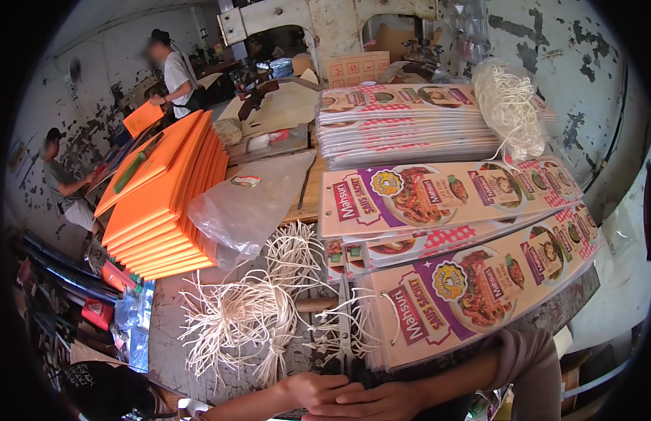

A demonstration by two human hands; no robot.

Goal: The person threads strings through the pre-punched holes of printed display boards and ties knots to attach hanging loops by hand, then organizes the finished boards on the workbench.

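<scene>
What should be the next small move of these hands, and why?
Perhaps the left hand should take one of the loose strings: it rests against the right hand, seemingly holding nothing; the strings lie close by, and the holes in the upper big printed card seem to have no string.

2 hands (317,390) together, fingers (352,397) touching, forearms (460,379) angled inward

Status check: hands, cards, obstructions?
Left hand and right hand touching. Cards in stacks. Scissors just beyond hands, cords left of scissors.
</scene>
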